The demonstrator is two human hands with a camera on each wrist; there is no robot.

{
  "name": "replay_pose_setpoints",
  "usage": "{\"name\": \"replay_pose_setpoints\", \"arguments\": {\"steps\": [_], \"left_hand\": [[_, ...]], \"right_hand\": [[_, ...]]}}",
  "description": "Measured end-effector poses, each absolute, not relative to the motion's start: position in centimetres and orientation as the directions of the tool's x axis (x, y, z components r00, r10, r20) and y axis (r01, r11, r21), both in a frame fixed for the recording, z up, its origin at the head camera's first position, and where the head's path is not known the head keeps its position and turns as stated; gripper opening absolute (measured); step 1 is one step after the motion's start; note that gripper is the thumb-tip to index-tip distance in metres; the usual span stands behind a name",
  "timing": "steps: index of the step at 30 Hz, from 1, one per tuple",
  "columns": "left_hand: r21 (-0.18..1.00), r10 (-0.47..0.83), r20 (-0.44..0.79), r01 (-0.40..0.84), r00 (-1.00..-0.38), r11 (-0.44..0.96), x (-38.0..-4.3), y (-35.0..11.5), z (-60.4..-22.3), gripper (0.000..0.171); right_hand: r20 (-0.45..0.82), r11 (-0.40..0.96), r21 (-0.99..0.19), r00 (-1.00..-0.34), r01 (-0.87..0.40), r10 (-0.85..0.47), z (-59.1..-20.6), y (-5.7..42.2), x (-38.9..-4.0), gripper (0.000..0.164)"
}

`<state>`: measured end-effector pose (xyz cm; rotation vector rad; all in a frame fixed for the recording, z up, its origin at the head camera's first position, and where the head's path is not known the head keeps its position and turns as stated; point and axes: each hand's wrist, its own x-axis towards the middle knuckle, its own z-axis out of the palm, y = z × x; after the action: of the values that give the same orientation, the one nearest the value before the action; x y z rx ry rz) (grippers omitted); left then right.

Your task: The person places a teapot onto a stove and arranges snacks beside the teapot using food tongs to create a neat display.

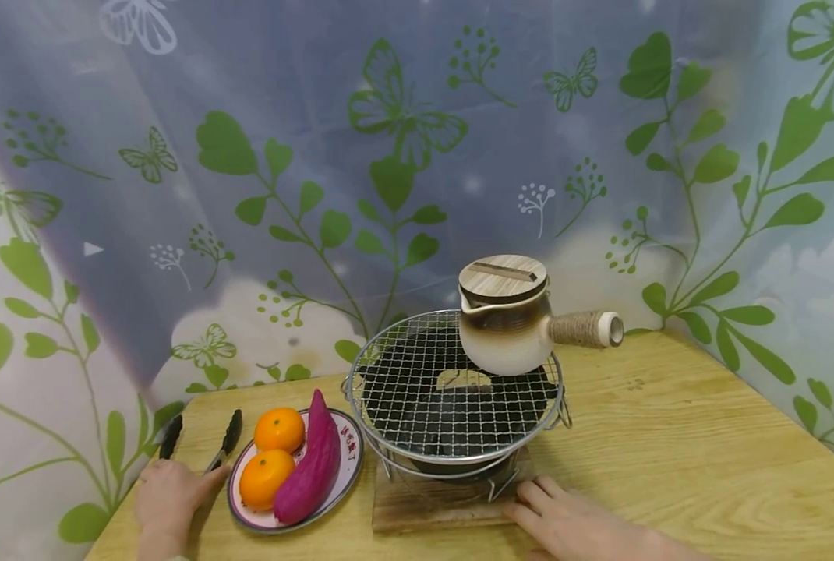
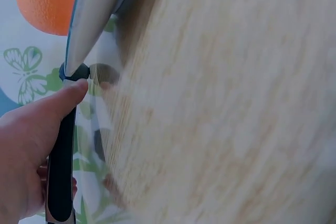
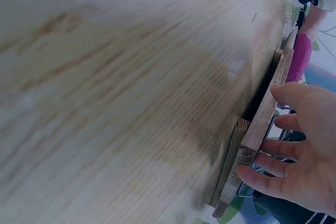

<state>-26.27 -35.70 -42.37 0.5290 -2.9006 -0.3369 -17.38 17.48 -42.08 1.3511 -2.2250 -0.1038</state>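
At the table's left, my left hand (image 1: 167,499) holds black-tipped tongs (image 1: 231,433), their two arms spread apart. The left wrist view shows the thumb along the black handle (image 2: 62,166) and fingertips behind it. My right hand (image 1: 571,518) rests its extended fingers against the right front corner of a wooden board (image 1: 445,506); in the right wrist view the fingers (image 3: 262,182) lie along its edge. On this board stands a round grill stove with a wire mesh (image 1: 417,405). A side-handled clay pot (image 1: 504,343) with a wooden lid (image 1: 503,276) sits at the mesh's back right.
Between the left hand and the board stands a plate (image 1: 350,467) with two oranges (image 1: 266,477) and a purple sweet potato (image 1: 312,471). The pot's rope-wrapped handle (image 1: 578,329) juts right past the mesh. A printed cloth (image 1: 305,156) hangs behind the wooden table (image 1: 669,444).
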Motion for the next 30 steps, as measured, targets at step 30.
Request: {"name": "replay_pose_setpoints", "arguments": {"steps": [30], "left_hand": [[0.208, -0.179, 0.154, -0.145, -0.972, 0.967, -25.6, -36.0, -38.7, 0.080]], "right_hand": [[0.406, 0.516, 0.265, -0.391, -0.814, -0.826, -42.4, 17.6, -17.5, 0.051]]}}
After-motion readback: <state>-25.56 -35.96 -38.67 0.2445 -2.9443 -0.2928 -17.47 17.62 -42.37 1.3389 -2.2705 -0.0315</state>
